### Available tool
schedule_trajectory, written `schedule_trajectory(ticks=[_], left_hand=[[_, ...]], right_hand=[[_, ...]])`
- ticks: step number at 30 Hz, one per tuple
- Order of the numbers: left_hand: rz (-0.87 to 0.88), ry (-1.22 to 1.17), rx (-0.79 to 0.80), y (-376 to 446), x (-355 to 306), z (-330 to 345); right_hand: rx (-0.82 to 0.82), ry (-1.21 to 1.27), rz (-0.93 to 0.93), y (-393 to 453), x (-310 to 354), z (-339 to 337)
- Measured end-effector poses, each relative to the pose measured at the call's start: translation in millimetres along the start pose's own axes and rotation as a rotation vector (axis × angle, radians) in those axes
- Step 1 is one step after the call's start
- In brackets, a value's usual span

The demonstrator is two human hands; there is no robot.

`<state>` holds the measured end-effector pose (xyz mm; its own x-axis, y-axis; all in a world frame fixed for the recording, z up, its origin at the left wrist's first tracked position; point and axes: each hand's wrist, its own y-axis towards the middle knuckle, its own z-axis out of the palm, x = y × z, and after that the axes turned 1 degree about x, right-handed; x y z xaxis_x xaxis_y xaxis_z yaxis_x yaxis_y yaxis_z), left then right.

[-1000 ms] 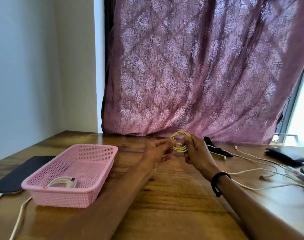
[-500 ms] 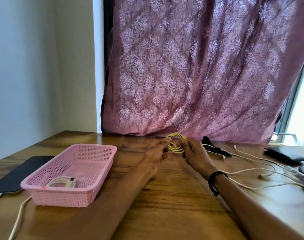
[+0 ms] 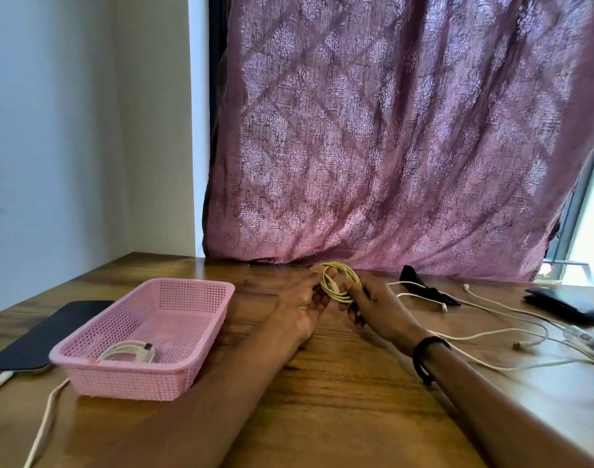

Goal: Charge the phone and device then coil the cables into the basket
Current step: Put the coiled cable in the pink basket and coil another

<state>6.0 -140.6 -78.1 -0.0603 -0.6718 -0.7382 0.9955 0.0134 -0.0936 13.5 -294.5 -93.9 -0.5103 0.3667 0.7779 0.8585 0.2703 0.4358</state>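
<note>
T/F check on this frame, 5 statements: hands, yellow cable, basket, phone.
1. Both hands hold the yellow coiled cable. True: left hand and right hand grip it above the table.
2. The pink basket is empty. False: a coiled white cable lies inside.
3. The phone lies left of the basket. True.
4. The yellow cable is stretched out straight. False: it is wound in loops.
5. Loose white cables lie to the right of the hands. True.
</note>
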Motion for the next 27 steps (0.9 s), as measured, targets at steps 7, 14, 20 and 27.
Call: schedule_trajectory(ticks=[7,14,20,27], left_hand=[[0.057,-0.136,0.138,0.4,-4.7,-5.0],[0.374,0.52,0.207,-8.1,-3.9,-0.6],[0.799,1.025,0.171,-1.1,3.3,-8.1],[0.514,0.747,0.202,3.2,3.2,-9.1]], right_hand=[[0.13,0.094,0.082,-5.1,9.7,2.0],[0.033,0.093,0.079,-3.2,4.5,0.7],[-0.122,0.052,0.018,1.4,-1.3,-7.3],[-0.058,0.462,0.253,4.5,0.5,-16.9]])
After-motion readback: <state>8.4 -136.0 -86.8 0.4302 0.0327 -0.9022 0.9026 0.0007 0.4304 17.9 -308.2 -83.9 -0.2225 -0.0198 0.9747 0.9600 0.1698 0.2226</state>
